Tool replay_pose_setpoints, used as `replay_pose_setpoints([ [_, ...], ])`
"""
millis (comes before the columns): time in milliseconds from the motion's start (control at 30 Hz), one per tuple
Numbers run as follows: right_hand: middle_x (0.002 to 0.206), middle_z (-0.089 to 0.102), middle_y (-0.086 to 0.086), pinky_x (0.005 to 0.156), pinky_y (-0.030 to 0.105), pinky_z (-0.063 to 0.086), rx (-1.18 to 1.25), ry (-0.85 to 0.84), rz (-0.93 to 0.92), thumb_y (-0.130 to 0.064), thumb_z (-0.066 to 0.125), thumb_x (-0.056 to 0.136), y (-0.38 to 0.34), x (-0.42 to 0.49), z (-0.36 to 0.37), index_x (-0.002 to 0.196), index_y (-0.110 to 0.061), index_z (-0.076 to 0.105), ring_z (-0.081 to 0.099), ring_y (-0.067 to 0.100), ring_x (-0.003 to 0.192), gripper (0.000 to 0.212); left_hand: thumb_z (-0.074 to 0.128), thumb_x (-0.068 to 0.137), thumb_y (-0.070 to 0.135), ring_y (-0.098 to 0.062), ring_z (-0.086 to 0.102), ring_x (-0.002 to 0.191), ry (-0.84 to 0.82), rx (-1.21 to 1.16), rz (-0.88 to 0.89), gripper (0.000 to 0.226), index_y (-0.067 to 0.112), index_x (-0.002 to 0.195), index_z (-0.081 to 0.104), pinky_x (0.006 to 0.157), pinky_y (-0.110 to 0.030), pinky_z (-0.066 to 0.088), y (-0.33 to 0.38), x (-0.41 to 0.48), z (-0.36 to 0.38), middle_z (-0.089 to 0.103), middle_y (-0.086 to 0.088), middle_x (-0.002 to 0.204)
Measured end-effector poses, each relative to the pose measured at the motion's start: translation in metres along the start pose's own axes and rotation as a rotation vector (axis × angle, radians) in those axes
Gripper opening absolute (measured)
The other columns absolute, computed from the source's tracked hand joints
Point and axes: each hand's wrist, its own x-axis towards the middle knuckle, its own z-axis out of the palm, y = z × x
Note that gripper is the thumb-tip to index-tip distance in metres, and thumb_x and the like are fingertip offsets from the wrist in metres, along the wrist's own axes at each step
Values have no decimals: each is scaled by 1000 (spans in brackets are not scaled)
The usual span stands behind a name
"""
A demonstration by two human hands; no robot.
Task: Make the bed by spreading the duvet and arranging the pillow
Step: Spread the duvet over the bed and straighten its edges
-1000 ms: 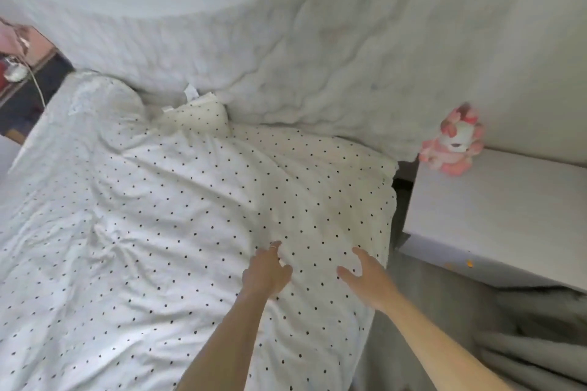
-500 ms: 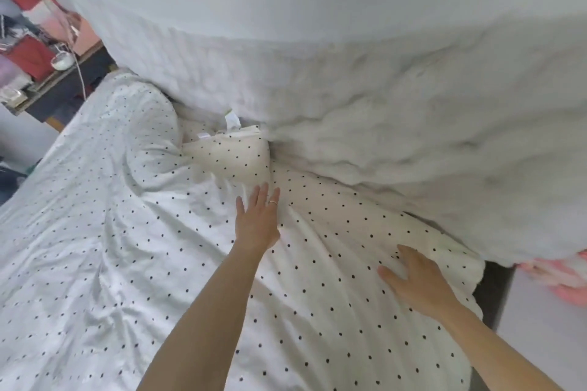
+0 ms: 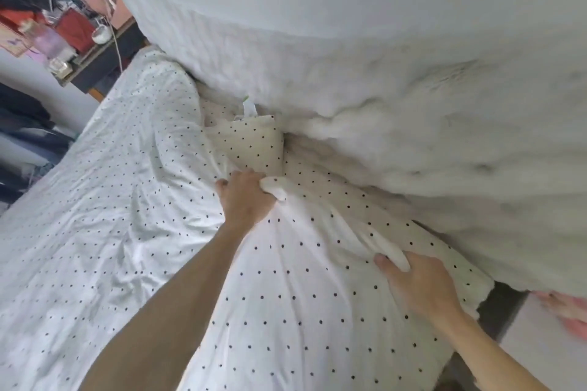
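A white duvet with small black dots (image 3: pixel 133 232) covers the bed. My left hand (image 3: pixel 246 198) grips a bunched fold of it near the head end, just below a cream dotted pillow (image 3: pixel 251 144) with a white tag. My right hand (image 3: pixel 419 286) grips another fold of the duvet close to the bed's right edge. The pillow is wedged between a raised hump of duvet on its left and the padded white headboard (image 3: pixel 397 98).
A white nightstand (image 3: pixel 546 349) stands to the right of the bed with a blurred pink plush toy (image 3: pixel 568 311) on it. A cluttered dark shelf (image 3: pixel 92 57) with red boxes and a cable sits beyond the bed's far left corner.
Both hands lay open and flat on the duvet before; now each has curled and gathered a fold of it. The view has moved closer to the headboard.
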Motion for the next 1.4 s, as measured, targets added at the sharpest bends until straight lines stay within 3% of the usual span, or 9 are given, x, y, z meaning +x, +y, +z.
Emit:
replay_pose_setpoints([
  [133, 40, 39, -8, 45, 30, 27, -59, 327, -210, -51, 49, 93, -56, -14, -88, 50, -19, 33, 41, 14, 41, 55, 66, 69, 19, -18, 54, 110, 259, -361, -84, 28, 26, 95, 73, 91, -40, 30, 56, 24, -94, 62, 10, 108],
  [300, 63, 62, -2, 57, 32, 37, -330, 452, 2, -60, 33, 95, -14, 7, -114, 67, -22, 57, 57, 27, 66, 53, 62, 66, 14, -19, 51, 94, 390, -258, 214, 21, 26, 83, 60, 83, -39, 28, 81, 28, -70, 51, 10, 92],
  [433, 106, 71, 5, 80, 36, 52, -467, 271, 226, -64, 22, 91, 75, 35, -49, 105, -25, 67, 64, 29, 96, 60, 53, 92, 38, -18, 25, 142, 31, 41, 301, 52, 33, 142, 41, 114, -51, 16, 75, 18, 24, 32, 2, 151],
  [533, 143, 53, 4, 100, 44, 43, -420, 148, 406, -71, 28, 88, 120, 29, -17, 140, -28, 45, 46, 30, 130, 70, 39, 97, 51, -19, 2, 150, -245, -47, 151, 58, 38, 150, 20, 118, -55, 3, 69, -1, 76, 7, 1, 163],
  [767, 152, 43, 6, 113, 47, 33, 194, 115, 640, -97, 17, 60, 162, 6, -8, 153, -23, 29, 43, 30, 136, 120, 33, 93, 63, -20, 0, 151, -261, 59, 317, 65, 36, 152, 23, 121, -51, 2, 75, 12, 77, 9, 0, 164],
  [900, 158, 32, 8, 116, 47, 30, 638, 227, 795, -93, 42, 66, 173, -2, -2, 157, -26, 17, 38, 31, 140, 115, 19, 84, 81, -15, 3, 150, -345, 140, 635, 82, 35, 151, 29, 120, -46, -8, 119, 10, 94, 22, 6, 161],
  [1033, 154, 39, 5, 114, 48, 33, 551, 202, 765, -96, 39, 64, 184, -4, 7, 154, -31, 27, 41, 29, 136, 112, 25, 80, 85, -16, 37, 135, -429, 198, 841, 81, 31, 132, 55, 119, -38, 10, 157, -27, 120, 57, 7, 132],
  [1167, 119, 64, 3, 96, 40, 48, 350, 212, 556, -81, 30, 83, 165, -21, 3, 116, -34, 58, 58, 26, 112, 64, 31, 95, 60, -21, 63, 92, -287, 131, 951, 53, 25, 115, 64, 82, -33, 40, 175, -62, 123, 67, 4, 94],
  [1400, 71, 62, -9, 68, 30, 44, 434, 638, 203, -49, 50, 97, 78, -41, -84, 72, -24, 54, 56, 3, 74, 36, 46, 98, 35, -25, 55, 52, 223, -110, 1071, 34, 14, 78, 64, 50, -31, 44, 167, -36, 9, 54, -2, 61],
])
